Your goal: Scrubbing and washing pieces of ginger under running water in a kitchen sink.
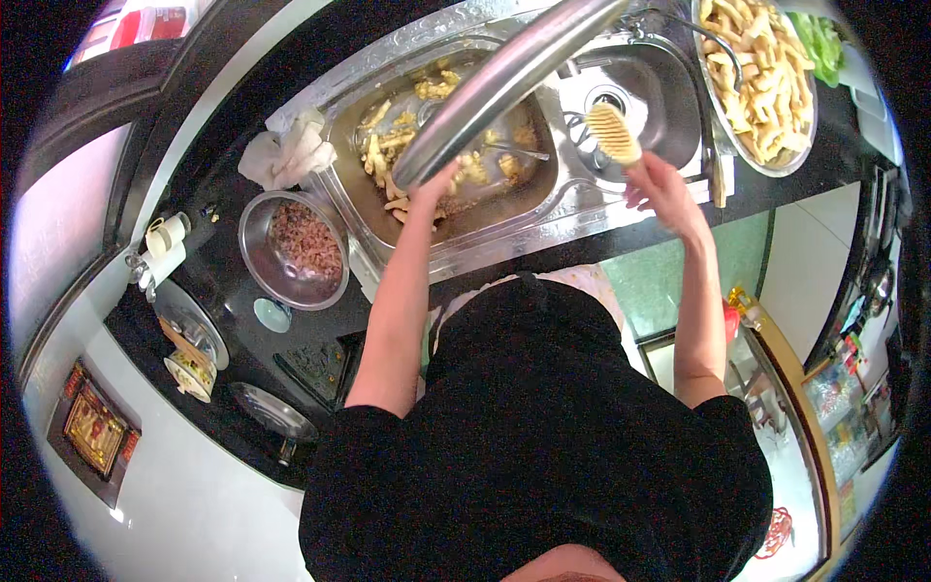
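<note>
With my left hand [436, 182] I hold a large metal bowl [502, 87] by its rim, tilted nearly on edge over the left sink basin [509, 211]; my fingers are partly hidden behind it. Yellowish chicken feet [380, 164] and murky water lie in that basin, with a metal utensil [518, 150] among them. My right hand [662, 190] grips a pale yellow brush [613, 134] by its handle, bristle side up, above the near left part of the right basin [669, 94].
A metal bowl of reddish chopped food [251, 251] and a crumpled white cloth [287, 153] sit left of the sink. At the right stands a metal basin heaped with chicken feet [789, 166], beside green leaves [818, 47]. A small pale bowl [273, 315] is on the counter.
</note>
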The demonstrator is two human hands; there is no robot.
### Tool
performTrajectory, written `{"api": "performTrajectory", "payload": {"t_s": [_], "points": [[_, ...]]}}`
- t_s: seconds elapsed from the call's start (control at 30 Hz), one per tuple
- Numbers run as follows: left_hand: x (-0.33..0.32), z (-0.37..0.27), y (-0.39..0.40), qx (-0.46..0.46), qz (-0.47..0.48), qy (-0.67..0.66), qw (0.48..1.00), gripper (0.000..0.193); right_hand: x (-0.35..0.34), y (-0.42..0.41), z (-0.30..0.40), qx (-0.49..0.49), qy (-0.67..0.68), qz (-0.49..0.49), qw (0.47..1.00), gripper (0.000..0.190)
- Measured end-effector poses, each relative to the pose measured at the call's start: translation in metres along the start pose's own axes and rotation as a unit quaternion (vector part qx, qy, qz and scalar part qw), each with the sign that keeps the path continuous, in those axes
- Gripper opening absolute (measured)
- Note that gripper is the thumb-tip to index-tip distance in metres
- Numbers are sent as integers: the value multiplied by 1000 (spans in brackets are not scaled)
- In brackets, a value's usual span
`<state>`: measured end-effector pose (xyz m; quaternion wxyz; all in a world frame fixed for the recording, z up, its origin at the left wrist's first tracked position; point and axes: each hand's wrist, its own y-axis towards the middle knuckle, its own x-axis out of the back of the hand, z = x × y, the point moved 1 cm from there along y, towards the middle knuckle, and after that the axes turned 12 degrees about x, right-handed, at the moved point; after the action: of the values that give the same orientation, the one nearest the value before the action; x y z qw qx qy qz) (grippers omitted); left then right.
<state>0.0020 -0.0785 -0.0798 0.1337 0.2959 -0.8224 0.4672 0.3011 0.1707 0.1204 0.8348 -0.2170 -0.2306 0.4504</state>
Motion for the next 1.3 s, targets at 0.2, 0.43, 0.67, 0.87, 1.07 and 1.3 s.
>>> {"api": "performTrajectory", "payload": {"t_s": [0.2,0.43,0.67,0.87,1.07,1.3], "points": [[17,-100,-29,127,289,-452,834,33,-77,25,20,111,-63,-3,992,43],[-1,-76,17,157,302,-536,772,41,-192,24,71,153,-276,-3,949,66],[-23,-126,-20,189,251,-485,816,39,-177,101,33,162,-352,-153,909,62],[-7,-102,-11,160,184,-475,846,45,-190,92,64,185,-299,-85,932,57],[5,-121,-25,205,180,-464,843,38,-216,72,43,347,-298,-208,865,53],[6,-90,-5,189,188,-476,838,41,-204,87,56,244,-304,-139,911,50]]}}
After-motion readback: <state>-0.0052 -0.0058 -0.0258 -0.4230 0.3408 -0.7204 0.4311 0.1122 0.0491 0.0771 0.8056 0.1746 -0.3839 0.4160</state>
